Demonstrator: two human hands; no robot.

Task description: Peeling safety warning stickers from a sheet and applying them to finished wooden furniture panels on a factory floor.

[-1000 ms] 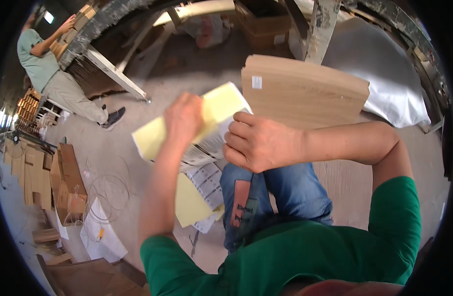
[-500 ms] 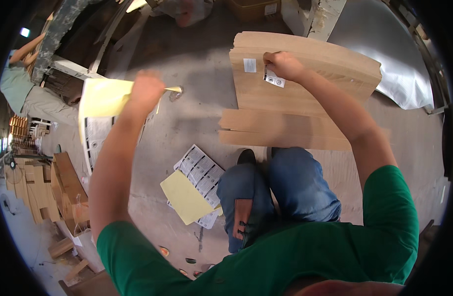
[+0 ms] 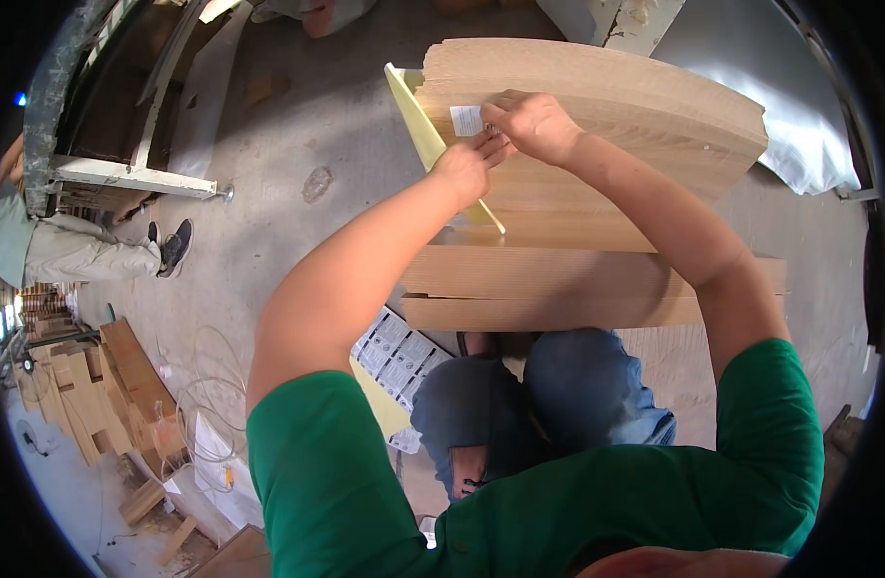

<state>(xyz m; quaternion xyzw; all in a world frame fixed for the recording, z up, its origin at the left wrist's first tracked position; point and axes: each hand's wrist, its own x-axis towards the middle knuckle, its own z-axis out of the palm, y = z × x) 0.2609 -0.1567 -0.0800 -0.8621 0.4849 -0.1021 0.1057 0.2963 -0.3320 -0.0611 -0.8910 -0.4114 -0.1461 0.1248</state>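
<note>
My left hand (image 3: 469,164) grips a yellow backing sheet (image 3: 421,125) seen edge-on, held against the left part of a stack of light wooden panels (image 3: 635,106). My right hand (image 3: 534,123) is beside it with fingers pinched on a small white label (image 3: 466,120) that lies on the top panel. The two hands almost touch each other. More wooden panels (image 3: 577,284) lie lower, in front of my knees.
A sheet of white labels (image 3: 399,352) and a yellow sheet (image 3: 384,409) lie on the concrete floor by my legs. Another person (image 3: 76,246) stands at the left near a white-framed bench (image 3: 124,178). Wood offcuts (image 3: 86,405) and cables litter the lower left. Grey sheeting (image 3: 799,144) lies at right.
My left hand has swung from the far left to the panel stack, bringing the yellow sheet with it. My right hand stays at the white label on the top panel.
</note>
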